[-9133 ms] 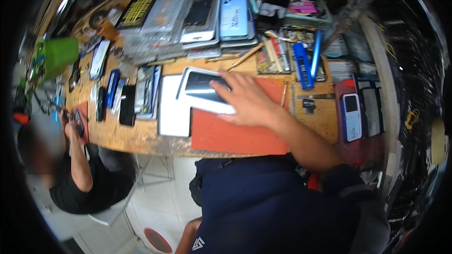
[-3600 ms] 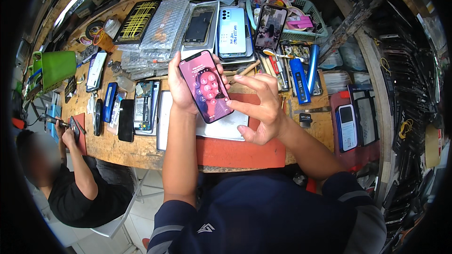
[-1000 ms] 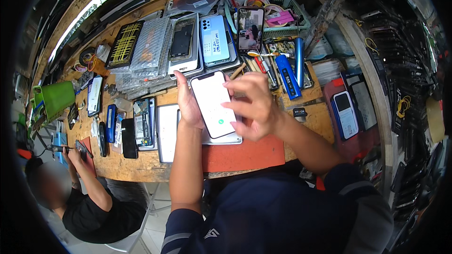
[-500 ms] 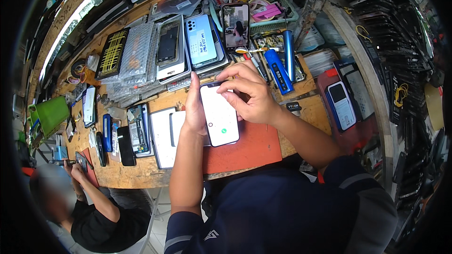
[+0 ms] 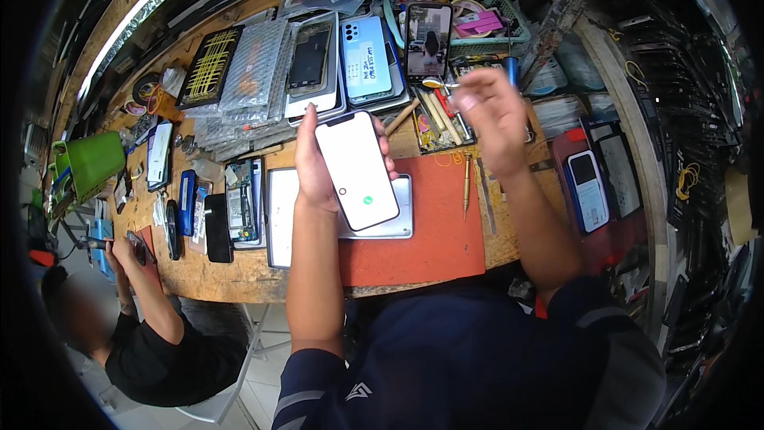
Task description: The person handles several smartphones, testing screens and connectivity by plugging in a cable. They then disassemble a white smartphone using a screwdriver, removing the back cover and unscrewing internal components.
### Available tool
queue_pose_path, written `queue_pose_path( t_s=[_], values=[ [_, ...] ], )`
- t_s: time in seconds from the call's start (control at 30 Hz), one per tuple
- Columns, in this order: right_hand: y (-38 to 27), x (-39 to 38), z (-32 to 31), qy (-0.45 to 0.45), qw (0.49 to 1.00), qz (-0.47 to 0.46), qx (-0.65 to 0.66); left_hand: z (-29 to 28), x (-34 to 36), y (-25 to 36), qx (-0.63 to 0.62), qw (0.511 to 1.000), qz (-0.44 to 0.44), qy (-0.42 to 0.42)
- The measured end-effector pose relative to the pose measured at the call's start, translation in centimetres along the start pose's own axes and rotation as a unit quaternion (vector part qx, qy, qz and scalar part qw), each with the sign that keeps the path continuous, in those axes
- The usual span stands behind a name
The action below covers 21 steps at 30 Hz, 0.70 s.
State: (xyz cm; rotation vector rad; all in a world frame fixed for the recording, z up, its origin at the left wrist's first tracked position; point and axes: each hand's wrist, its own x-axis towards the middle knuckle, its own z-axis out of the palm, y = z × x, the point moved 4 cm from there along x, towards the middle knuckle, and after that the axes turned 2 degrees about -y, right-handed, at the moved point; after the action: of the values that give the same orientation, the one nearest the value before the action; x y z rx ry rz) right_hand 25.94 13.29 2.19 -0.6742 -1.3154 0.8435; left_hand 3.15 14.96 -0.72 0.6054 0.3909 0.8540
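My left hand (image 5: pixel 317 161) is closed around a smartphone (image 5: pixel 358 179), thumb along one side and fingertips on the other. The phone's screen is lit white, with a small green round icon near its lower end. My right hand (image 5: pixel 495 123) is up in the air to the right, apart from the phone, fingers loosely bent and apart with nothing seen in them. It hides part of the tools behind it. Beneath the phone, a silver-grey flat device (image 5: pixel 404 211) rests on a red-orange mat (image 5: pixel 450 247). A brass-coloured pen-like screwdriver (image 5: pixel 466 187) lies on the mat's right part.
Behind stand a phone with a lit picture (image 5: pixel 428 40), a light-blue phone back (image 5: pixel 362 56), bubble-wrapped packs (image 5: pixel 247 72) and a green basket (image 5: pixel 517 28). Several phones, one black (image 5: pixel 217 227), lie leftward. At lower left, a co-worker (image 5: pixel 171 350) sits handling something. A phone (image 5: pixel 587 191) lies far right.
My right hand has left the phone's screen and moved right and away from it. My left hand still holds the phone. The view has shifted somewhat, uncovering the silver-grey device and the screwdriver.
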Motion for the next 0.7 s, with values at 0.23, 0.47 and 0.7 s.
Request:
queue_pose_path(
  t_s=[0.23,0.47,0.7],
  values=[
    [0.0,-2.3,5.1,-0.131,0.957,-0.102,-0.238,1.4,0.2,-3.8,0.102,0.986,-0.080,0.101],
    [-0.1,-1.4,2.2,-0.150,0.988,-0.031,0.016,0.7,0.3,-2.5,0.006,0.995,-0.066,0.072],
    [0.5,0.7,-3.3,0.051,0.945,0.049,0.320,0.6,-0.1,-0.5,-0.034,0.999,-0.007,-0.015]
  ],
)
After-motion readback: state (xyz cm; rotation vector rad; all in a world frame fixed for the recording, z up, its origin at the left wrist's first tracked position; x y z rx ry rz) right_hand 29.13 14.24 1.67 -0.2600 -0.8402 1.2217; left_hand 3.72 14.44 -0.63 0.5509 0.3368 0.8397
